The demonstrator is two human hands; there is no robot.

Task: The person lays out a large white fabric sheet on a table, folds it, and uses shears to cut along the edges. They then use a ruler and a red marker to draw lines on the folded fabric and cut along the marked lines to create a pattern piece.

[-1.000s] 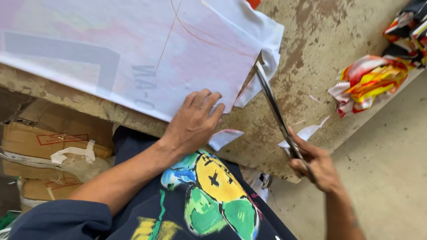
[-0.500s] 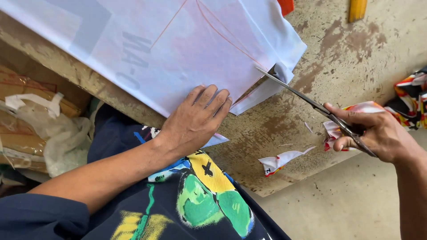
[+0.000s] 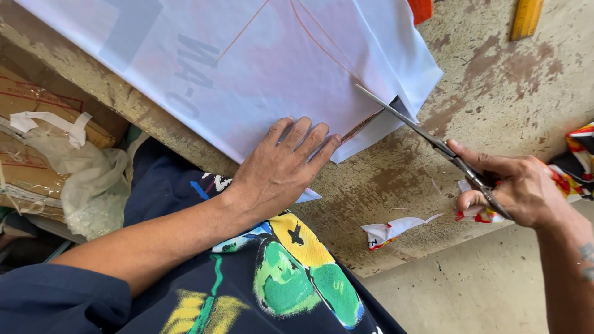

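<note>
A sheet of white fabric (image 3: 260, 68) with faint grey shapes and thin orange drawn lines lies across a worn, stained worktable (image 3: 495, 105). My left hand (image 3: 281, 167) presses flat on the fabric's near edge, fingers spread. My right hand (image 3: 516, 185) grips a pair of long metal scissors (image 3: 427, 139). Their blades reach into the fabric's near right corner, along an orange line, and a flap of cloth lifts at the cut.
Small fabric scraps (image 3: 396, 229) lie near the table's front edge. Colourful cloth (image 3: 578, 161) sits at the right, and a yellow ruler (image 3: 526, 17) and an orange object (image 3: 421, 8) at the top. Cardboard boxes and plastic wrap (image 3: 68, 167) are stacked on the left, below the table.
The scissors have swung from nearly upright to slanting right, and their blades have gone deeper into the fabric corner. My left hand stays pressed on the fabric. The view has shifted.
</note>
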